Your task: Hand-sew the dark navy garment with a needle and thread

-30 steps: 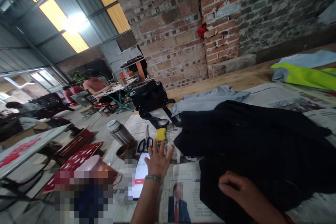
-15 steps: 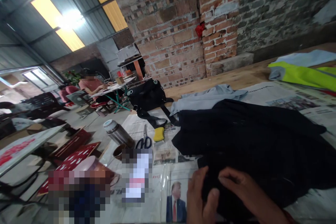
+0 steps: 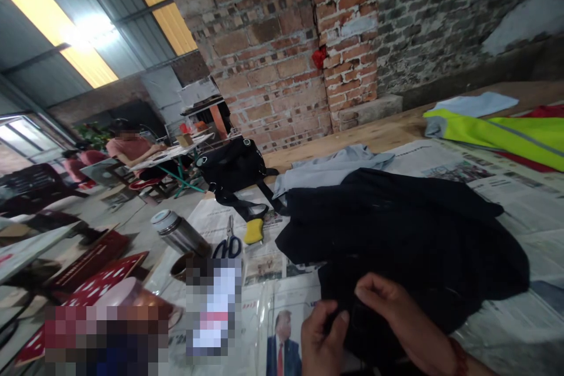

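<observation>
A dark garment [image 3: 405, 229], black or very dark navy, lies bunched over the newspaper-covered table in front of me. At its near edge, my left hand [image 3: 321, 335] is closed with thumb and fingers pinching the dark cloth. Just to the right, my right hand [image 3: 392, 308] has its fingertips pressed together on the same garment. A small dark shape between the hands is too dim to make out. The red band [image 3: 458, 355] circles my right wrist.
Scissors [image 3: 228, 245], a yellow sponge-like block [image 3: 254, 231], a steel flask [image 3: 178, 232] and a brown cup [image 3: 180, 268] stand left. Behind are a black bag [image 3: 233, 164] and grey cloth [image 3: 330, 167]; a yellow-green vest [image 3: 497, 132] lies right. A person [image 3: 130, 147] sits farther off.
My left hand's fingers have curled in from a looser, more upright pose to a pinch on the cloth. The right hand stays at the garment. The view has swung slightly right.
</observation>
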A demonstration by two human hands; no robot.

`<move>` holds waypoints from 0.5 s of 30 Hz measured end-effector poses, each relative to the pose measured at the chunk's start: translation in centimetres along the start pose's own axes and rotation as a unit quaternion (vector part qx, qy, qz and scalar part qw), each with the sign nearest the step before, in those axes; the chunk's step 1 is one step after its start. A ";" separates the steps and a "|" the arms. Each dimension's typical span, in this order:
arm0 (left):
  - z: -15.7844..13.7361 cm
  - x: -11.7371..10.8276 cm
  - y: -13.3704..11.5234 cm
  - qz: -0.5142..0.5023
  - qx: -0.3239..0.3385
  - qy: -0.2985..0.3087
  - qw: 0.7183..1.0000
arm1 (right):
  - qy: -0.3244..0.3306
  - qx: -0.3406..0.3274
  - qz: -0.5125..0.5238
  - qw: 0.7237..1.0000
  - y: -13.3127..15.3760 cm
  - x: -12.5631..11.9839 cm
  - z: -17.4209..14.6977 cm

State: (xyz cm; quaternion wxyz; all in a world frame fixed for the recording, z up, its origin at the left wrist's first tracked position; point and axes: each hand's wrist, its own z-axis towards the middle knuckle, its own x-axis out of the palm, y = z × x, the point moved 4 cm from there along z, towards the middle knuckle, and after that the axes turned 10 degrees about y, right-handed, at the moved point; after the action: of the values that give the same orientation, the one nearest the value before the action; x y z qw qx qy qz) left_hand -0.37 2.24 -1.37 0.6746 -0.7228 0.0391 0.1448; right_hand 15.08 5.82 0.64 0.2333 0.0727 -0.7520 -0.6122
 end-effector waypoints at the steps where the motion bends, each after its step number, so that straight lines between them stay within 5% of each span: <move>1: -0.1 -0.1 0.2 -0.004 0.003 -0.006 1.000 | -0.002 -0.002 0.009 1.000 0.1 0.0 0.0; 9: -0.5 -0.6 0.2 -0.061 0.008 0.008 0.998 | 0.018 0.022 0.095 0.995 0.5 0.4 0.0; 15: -0.5 -0.1 -1.0 -0.026 -0.008 0.081 0.996 | 0.029 0.001 0.029 0.999 1.4 0.3 -0.1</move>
State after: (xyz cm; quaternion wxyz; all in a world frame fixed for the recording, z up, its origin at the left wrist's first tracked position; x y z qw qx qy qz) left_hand -0.09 1.81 -0.32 0.6672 -0.7380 0.0739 0.0680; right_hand 15.15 5.96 2.05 0.2725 0.0687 -0.7471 -0.6024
